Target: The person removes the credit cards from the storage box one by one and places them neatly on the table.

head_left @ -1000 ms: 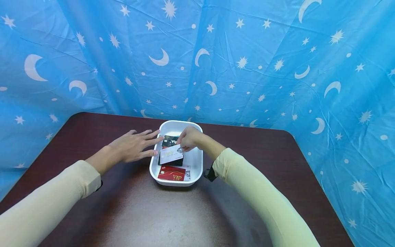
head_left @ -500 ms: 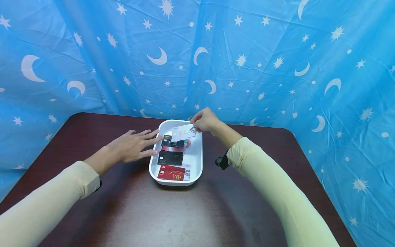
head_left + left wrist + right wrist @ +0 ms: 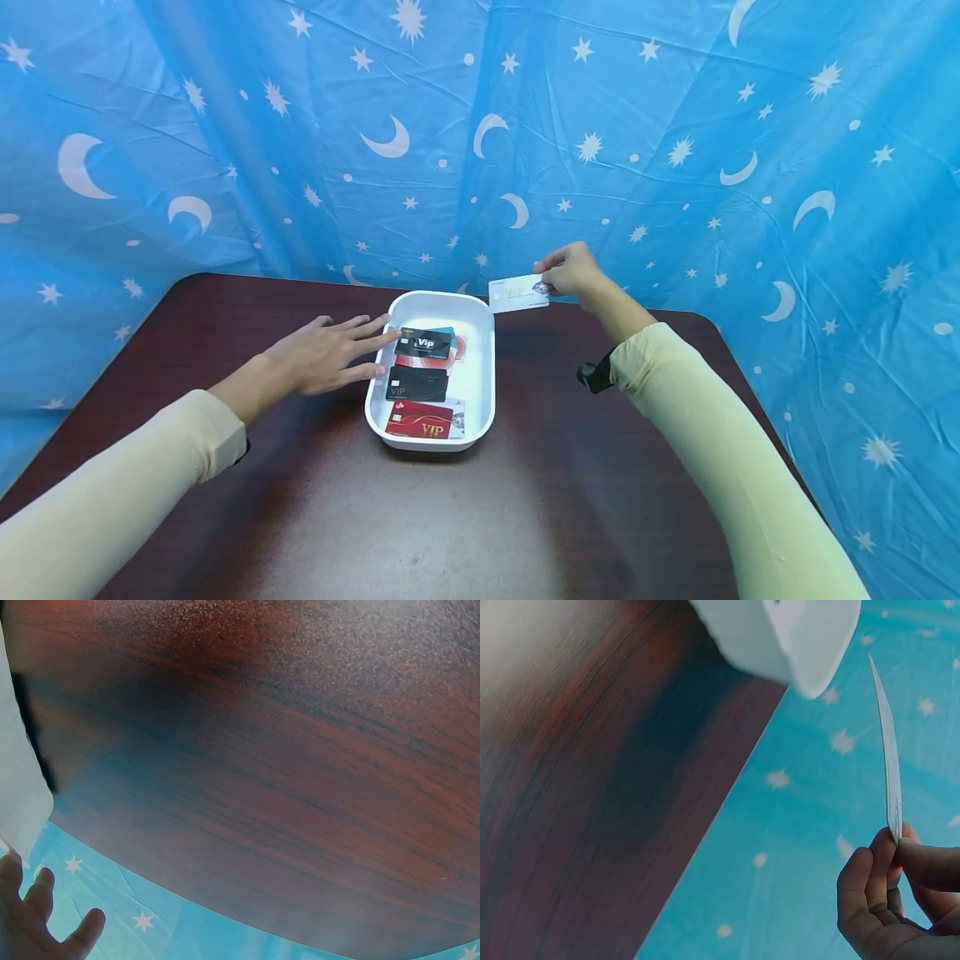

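My right hand [image 3: 572,271] pinches a white VIP card [image 3: 517,292] by its right end, just right of the tray's far corner. In the right wrist view the card [image 3: 887,750] shows edge-on between thumb and fingers. My left hand [image 3: 322,354] is spread, its fingertips right at the left rim of a white tray [image 3: 486,392]. Inside the tray lie a black card with bold "Vip" [image 3: 424,343] over red-and-white and teal cards, a plain black VIP card [image 3: 416,384], and a red VIP card [image 3: 418,420] partly covering a whitish one.
The tray stands on a dark brown wooden table [image 3: 420,525]. A blue curtain [image 3: 480,150] with white stars and moons hangs along the table's far edge and sides.
My right hand has lifted the white VIP card out of the tray and carried it right and away past the rim, uncovering the black cards. The left hand has stayed in place.
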`<state>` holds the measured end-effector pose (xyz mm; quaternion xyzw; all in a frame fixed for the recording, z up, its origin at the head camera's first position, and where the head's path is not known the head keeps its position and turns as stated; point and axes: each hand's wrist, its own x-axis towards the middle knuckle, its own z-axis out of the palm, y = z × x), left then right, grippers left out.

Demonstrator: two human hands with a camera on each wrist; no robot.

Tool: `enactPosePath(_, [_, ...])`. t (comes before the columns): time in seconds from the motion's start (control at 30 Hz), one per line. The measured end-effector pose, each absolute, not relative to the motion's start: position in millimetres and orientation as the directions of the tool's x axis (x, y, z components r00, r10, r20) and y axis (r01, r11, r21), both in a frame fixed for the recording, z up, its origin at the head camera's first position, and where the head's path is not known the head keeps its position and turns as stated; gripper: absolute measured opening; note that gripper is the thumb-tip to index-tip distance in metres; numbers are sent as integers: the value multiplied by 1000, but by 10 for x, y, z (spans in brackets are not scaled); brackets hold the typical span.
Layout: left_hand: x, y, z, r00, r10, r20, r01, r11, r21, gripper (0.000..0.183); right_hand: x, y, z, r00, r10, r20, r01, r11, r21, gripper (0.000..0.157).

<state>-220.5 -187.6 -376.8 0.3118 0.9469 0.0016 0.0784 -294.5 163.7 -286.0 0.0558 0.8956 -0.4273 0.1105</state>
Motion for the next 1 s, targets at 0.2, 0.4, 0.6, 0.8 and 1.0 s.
enactPosePath(0.2, [-2218, -1861, -3770, -788, 597, -147, 597, 800, 48, 68, -2972, 1916, -3043, -974, 68, -218, 206, 667, -716, 26])
enactPosePath(0.4, [-2216, -1863, -3776, -792, 593, -144, 595, 803, 33, 68, -2963, 2056, -3320, -977, 92, -191, 199, 705, -680, 25])
enactPosePath(0.6, [-2212, -1870, -3761, -793, 592, -141, 595, 803, 27, 68, -2941, 2119, -3573, -972, 103, -213, 223, 699, -680, 26])
enactPosePath(0.8, [-2213, -1869, -3766, -795, 590, -140, 592, 805, 32, 68, -2948, 2202, -3736, -961, 134, -241, 265, 690, -673, 25])
enactPosePath(1.0, [-2220, -1868, -3782, -796, 591, -135, 592, 805, 35, 68, -2971, 2281, -3846, -944, 169, -283, 319, 683, -656, 24])
